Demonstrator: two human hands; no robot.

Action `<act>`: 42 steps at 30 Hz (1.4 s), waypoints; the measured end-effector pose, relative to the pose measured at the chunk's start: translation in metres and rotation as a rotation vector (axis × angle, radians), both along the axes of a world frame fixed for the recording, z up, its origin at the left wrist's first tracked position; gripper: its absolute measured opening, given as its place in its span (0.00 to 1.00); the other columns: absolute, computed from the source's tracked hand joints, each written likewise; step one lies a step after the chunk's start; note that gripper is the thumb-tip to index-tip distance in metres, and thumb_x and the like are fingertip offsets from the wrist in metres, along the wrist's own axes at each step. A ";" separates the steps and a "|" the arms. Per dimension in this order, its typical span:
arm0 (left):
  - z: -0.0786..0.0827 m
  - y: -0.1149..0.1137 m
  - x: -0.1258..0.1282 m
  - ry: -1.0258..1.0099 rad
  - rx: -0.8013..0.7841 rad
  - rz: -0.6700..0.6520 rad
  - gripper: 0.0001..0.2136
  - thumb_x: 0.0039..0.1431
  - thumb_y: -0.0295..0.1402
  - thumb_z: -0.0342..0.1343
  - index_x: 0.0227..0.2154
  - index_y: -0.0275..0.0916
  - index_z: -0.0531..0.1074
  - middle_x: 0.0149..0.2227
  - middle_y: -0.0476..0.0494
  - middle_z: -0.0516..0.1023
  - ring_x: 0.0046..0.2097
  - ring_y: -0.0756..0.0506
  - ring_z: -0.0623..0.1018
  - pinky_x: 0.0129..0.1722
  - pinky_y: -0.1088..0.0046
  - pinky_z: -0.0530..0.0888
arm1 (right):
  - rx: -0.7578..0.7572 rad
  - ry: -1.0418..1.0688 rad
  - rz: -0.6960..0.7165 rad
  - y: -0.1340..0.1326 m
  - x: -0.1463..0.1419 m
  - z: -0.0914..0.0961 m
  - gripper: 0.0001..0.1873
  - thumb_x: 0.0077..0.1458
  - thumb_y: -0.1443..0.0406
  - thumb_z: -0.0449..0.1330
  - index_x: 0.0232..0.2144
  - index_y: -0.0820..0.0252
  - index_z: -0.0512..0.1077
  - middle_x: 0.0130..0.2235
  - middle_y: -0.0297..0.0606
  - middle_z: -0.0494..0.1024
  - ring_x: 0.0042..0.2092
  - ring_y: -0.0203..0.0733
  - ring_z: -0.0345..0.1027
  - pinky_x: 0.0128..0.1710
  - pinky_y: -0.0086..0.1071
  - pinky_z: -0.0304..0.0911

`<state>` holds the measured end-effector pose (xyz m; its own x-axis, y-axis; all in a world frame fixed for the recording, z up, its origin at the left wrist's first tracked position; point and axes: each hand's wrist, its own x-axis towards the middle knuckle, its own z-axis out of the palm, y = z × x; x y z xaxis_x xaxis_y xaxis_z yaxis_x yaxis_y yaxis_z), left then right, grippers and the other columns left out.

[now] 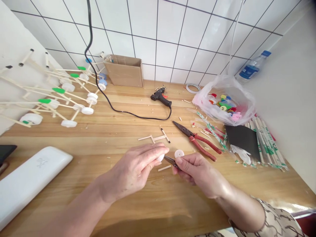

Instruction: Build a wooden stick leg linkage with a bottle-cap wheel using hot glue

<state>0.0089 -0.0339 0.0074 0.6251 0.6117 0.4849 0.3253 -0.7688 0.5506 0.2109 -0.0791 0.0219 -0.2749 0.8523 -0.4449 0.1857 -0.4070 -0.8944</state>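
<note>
My left hand (138, 168) is closed on a white bottle cap (160, 157), gripping it between fingertips and thumb. In my right hand (195, 171) is a dark pointed metal tool (170, 160), its tip at the cap; the fingers hide its handle. A second white cap (179, 153) with a small centre hole lies just beyond my right thumb. Behind my left fingers rests a small stick frame (158, 137) with black-tipped crosspiece. One loose short stick (164, 168) lies between the hands, on the wooden table (138, 210).
Red-handled pliers (197, 140) lie right of centre. Farther back are a black glue gun (161, 96) with cord, a cardboard box (124, 70) and a bag of caps (225, 102). Stick cars (69, 95) crowd the left; a white power bank (34, 184) lies nearer. Wrapped sticks (268, 141) lie right.
</note>
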 end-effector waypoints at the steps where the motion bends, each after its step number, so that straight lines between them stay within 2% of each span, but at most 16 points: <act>1: -0.001 0.001 0.000 0.002 0.028 -0.004 0.14 0.59 0.21 0.49 0.46 0.34 0.71 0.44 0.40 0.80 0.48 0.47 0.78 0.50 0.73 0.74 | -0.099 0.083 -0.014 0.001 0.000 0.000 0.25 0.55 0.47 0.53 0.24 0.63 0.68 0.18 0.24 0.52 0.19 0.27 0.38 0.15 0.24 0.35; 5: -0.004 0.003 -0.001 -0.035 0.117 -0.018 0.15 0.58 0.19 0.50 0.48 0.33 0.69 0.45 0.39 0.79 0.49 0.48 0.77 0.50 0.74 0.74 | -0.443 0.334 -0.034 0.002 0.004 -0.001 0.21 0.56 0.49 0.54 0.26 0.62 0.66 0.18 0.21 0.50 0.18 0.26 0.31 0.14 0.23 0.29; 7: -0.006 0.004 0.000 -0.054 0.141 -0.026 0.16 0.57 0.18 0.50 0.48 0.33 0.69 0.45 0.39 0.79 0.49 0.48 0.77 0.49 0.74 0.75 | -0.486 0.352 -0.026 0.002 0.005 -0.003 0.21 0.56 0.49 0.54 0.26 0.61 0.66 0.18 0.21 0.50 0.18 0.26 0.31 0.14 0.22 0.29; 8: -0.007 0.004 0.000 -0.060 0.146 -0.026 0.17 0.57 0.17 0.50 0.48 0.33 0.69 0.45 0.39 0.79 0.49 0.47 0.77 0.49 0.74 0.75 | -0.459 0.322 -0.021 0.002 0.004 -0.003 0.21 0.56 0.49 0.53 0.26 0.61 0.66 0.18 0.22 0.50 0.18 0.27 0.32 0.14 0.22 0.30; 10: -0.008 0.003 0.001 -0.070 0.147 -0.013 0.16 0.56 0.18 0.51 0.48 0.33 0.70 0.45 0.39 0.79 0.49 0.46 0.77 0.50 0.73 0.75 | -0.290 0.187 -0.025 0.000 0.002 -0.005 0.23 0.57 0.49 0.52 0.25 0.62 0.67 0.18 0.24 0.52 0.18 0.27 0.37 0.15 0.23 0.35; 14: -0.005 0.001 0.002 -0.095 0.119 0.020 0.13 0.56 0.19 0.52 0.45 0.31 0.71 0.43 0.37 0.80 0.47 0.46 0.78 0.50 0.74 0.74 | 0.229 -0.196 -0.022 -0.009 -0.005 -0.009 0.22 0.61 0.54 0.48 0.23 0.62 0.67 0.19 0.27 0.54 0.22 0.31 0.46 0.21 0.25 0.46; 17: 0.000 -0.001 0.002 -0.107 0.029 0.027 0.13 0.56 0.19 0.51 0.44 0.32 0.71 0.41 0.38 0.80 0.44 0.46 0.79 0.46 0.76 0.76 | 0.503 -0.420 0.013 -0.013 -0.008 -0.012 0.20 0.63 0.59 0.46 0.22 0.60 0.65 0.20 0.27 0.54 0.23 0.32 0.47 0.23 0.26 0.48; 20: 0.003 -0.003 0.003 -0.091 -0.109 0.049 0.12 0.57 0.21 0.50 0.43 0.32 0.71 0.37 0.40 0.81 0.39 0.47 0.80 0.39 0.79 0.77 | 0.754 -0.606 0.053 -0.014 -0.008 -0.014 0.20 0.64 0.64 0.45 0.21 0.60 0.63 0.20 0.29 0.59 0.22 0.32 0.50 0.24 0.27 0.49; 23: 0.002 -0.003 0.004 -0.083 -0.253 0.072 0.12 0.57 0.22 0.50 0.42 0.32 0.73 0.33 0.42 0.81 0.34 0.48 0.80 0.35 0.80 0.77 | 0.962 -0.801 0.110 -0.013 -0.007 -0.015 0.18 0.64 0.66 0.45 0.23 0.61 0.66 0.22 0.34 0.66 0.22 0.33 0.55 0.24 0.27 0.49; 25: 0.001 -0.003 0.004 -0.085 -0.364 0.098 0.11 0.56 0.23 0.51 0.41 0.34 0.74 0.33 0.43 0.81 0.34 0.47 0.80 0.34 0.79 0.77 | 1.065 -0.932 0.145 -0.013 -0.006 -0.016 0.17 0.64 0.67 0.46 0.25 0.63 0.68 0.23 0.36 0.69 0.22 0.35 0.59 0.23 0.28 0.49; 30: 0.003 0.001 0.008 -0.126 -0.698 0.155 0.10 0.54 0.28 0.55 0.38 0.39 0.77 0.34 0.46 0.81 0.35 0.45 0.79 0.33 0.76 0.76 | 1.274 -1.225 0.155 -0.014 -0.007 -0.014 0.16 0.64 0.65 0.47 0.30 0.65 0.71 0.21 0.37 0.70 0.21 0.38 0.61 0.21 0.31 0.47; 32: 0.004 0.003 0.009 -0.158 -0.797 0.160 0.09 0.54 0.29 0.56 0.37 0.40 0.77 0.34 0.47 0.81 0.36 0.45 0.79 0.35 0.75 0.76 | 1.301 -1.279 0.146 -0.013 -0.007 -0.012 0.17 0.65 0.65 0.46 0.31 0.65 0.71 0.20 0.36 0.69 0.20 0.38 0.61 0.21 0.32 0.47; 34: 0.004 0.004 0.010 -0.190 -0.868 0.151 0.09 0.54 0.30 0.56 0.38 0.42 0.77 0.37 0.47 0.81 0.39 0.45 0.79 0.38 0.74 0.75 | 1.278 -1.244 0.139 -0.012 -0.006 -0.008 0.18 0.65 0.65 0.45 0.31 0.65 0.72 0.21 0.36 0.70 0.21 0.38 0.62 0.21 0.32 0.47; 39: 0.002 0.005 0.007 -0.301 -0.963 0.191 0.09 0.53 0.31 0.59 0.39 0.44 0.77 0.43 0.48 0.80 0.45 0.45 0.77 0.45 0.75 0.72 | 1.064 -0.906 0.123 -0.008 0.001 0.001 0.19 0.65 0.64 0.44 0.29 0.63 0.70 0.23 0.36 0.71 0.23 0.36 0.63 0.22 0.29 0.52; 42: 0.002 0.007 0.004 -0.399 -1.017 0.159 0.09 0.53 0.32 0.60 0.39 0.45 0.78 0.44 0.48 0.80 0.45 0.46 0.77 0.45 0.77 0.72 | 0.917 -0.721 0.085 -0.006 0.006 0.005 0.18 0.65 0.63 0.44 0.27 0.61 0.67 0.22 0.33 0.67 0.23 0.35 0.61 0.24 0.27 0.54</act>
<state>0.0129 -0.0273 0.0093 0.4149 0.8988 -0.1411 0.0387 0.1375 0.9897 0.2167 -0.0846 0.0268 -0.2815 0.9261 0.2511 0.7659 0.3745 -0.5226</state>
